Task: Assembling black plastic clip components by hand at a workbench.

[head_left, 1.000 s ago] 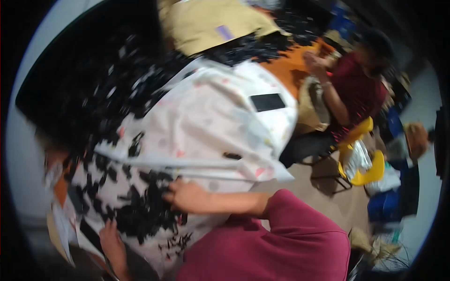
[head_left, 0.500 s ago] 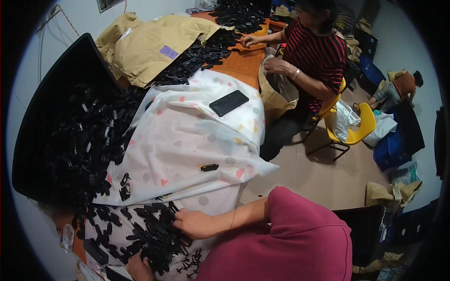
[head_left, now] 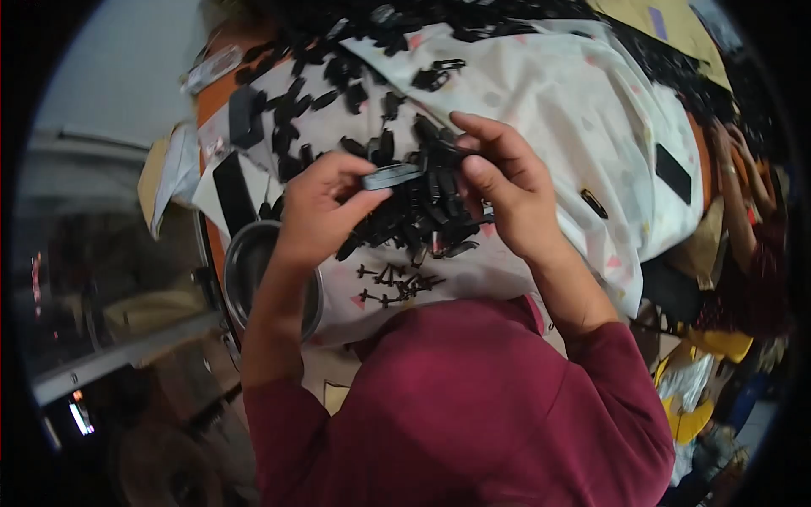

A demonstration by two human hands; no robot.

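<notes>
My left hand (head_left: 325,207) pinches an oblong black plastic part (head_left: 393,176) between thumb and fingertips; light glints off its side. To the right, my right hand (head_left: 515,186) has thumb and forefinger brought together around a small dark piece, too blurred to name. Both hands hover over a heap of similar black plastic parts (head_left: 435,220) on a patterned white cloth (head_left: 524,93). Nearer my body lie several thin black T-shaped pieces (head_left: 397,283). A round metal bowl (head_left: 245,270) stands beside my left forearm, which partly hides it.
A black phone (head_left: 673,173) and one loose black part (head_left: 594,203) rest on the cloth at right. Left stand a dark block (head_left: 245,117) and a flat black object (head_left: 232,193). A co-worker's hands (head_left: 735,156) show at far right, by a paper bag (head_left: 701,245).
The view has swung left, bringing the bowl into sight. My hands have come off the heap, and the left one now holds up an oblong black part.
</notes>
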